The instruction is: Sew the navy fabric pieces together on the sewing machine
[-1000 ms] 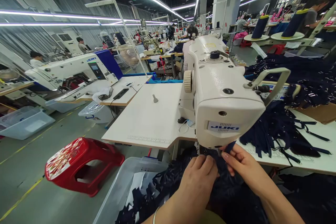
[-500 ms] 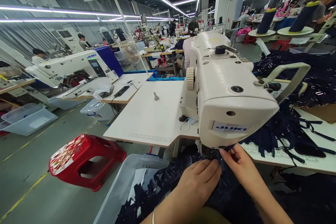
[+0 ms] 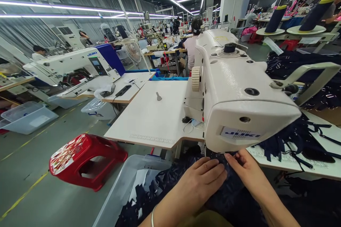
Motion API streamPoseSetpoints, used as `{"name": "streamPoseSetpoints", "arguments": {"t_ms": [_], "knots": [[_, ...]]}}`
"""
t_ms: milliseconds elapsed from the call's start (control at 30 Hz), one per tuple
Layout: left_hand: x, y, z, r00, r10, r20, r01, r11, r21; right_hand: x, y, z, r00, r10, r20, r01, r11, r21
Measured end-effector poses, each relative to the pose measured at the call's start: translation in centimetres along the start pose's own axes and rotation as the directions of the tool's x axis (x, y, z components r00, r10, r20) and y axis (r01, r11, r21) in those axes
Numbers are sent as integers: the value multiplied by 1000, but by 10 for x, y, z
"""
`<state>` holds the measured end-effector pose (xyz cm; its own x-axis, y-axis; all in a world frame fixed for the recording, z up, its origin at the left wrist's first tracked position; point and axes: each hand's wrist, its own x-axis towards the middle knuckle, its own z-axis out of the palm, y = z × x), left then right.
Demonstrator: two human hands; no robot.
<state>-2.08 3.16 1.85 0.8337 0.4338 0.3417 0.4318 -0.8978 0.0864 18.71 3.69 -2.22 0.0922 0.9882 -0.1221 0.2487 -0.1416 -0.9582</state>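
A white JUKI sewing machine (image 3: 253,117) stands over the work, its head just above both hands. Dark navy fabric (image 3: 226,191) lies under the needle area and drapes down toward me. My left hand (image 3: 199,181), a bangle at the wrist, rests over the fabric with its fingers closed together and curled on it; their tips are partly hidden. On the other side, my right hand (image 3: 245,166) pinches the fabric between thumb and fingers close beneath the machine head. The exact edge it grips is hard to make out.
Left of my lap, a clear plastic bin (image 3: 119,188) holds navy strap pieces. A red stool (image 3: 87,159) stands on the floor. The white tabletop (image 3: 149,120) carries a small grey metal piece (image 3: 158,96). More navy straps (image 3: 282,142) pile up at right.
The machine appears slightly larger and further right as the view shifts. Both hands stay at the fabric under the machine head, with the left fingers slightly shifted.
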Motion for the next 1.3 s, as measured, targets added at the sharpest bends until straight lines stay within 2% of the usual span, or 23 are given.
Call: {"name": "streamPoseSetpoints", "arguments": {"t_ms": [233,633,833,933,1033,1133,1300], "knots": [[1,2,0,1000,-7,-4,7,1000,-2,-2,0,-3,996,87,19,-86,996,-38],[9,7,-1,999,-51,2,51,998,29,-3,-7,0,998,59,-10,-59,998,-7],[13,14,-3,994,-78,72,70,991,114,-3,-7,-3,999,-46,-4,46,999,10],[14,20,3,996,-84,11,80,971,224,9,-7,-5,998,-54,-33,50,994,-100],[14,26,15,993,-107,-59,121,931,345,24,-9,-7,995,-98,20,100,970,-220],[12,28,24,993,-107,-53,119,900,420,32,-10,-8,976,-201,84,217,936,-278],[10,26,26,993,-100,-57,115,890,442,39,-5,-7,950,-309,39,302,883,-360]]}}
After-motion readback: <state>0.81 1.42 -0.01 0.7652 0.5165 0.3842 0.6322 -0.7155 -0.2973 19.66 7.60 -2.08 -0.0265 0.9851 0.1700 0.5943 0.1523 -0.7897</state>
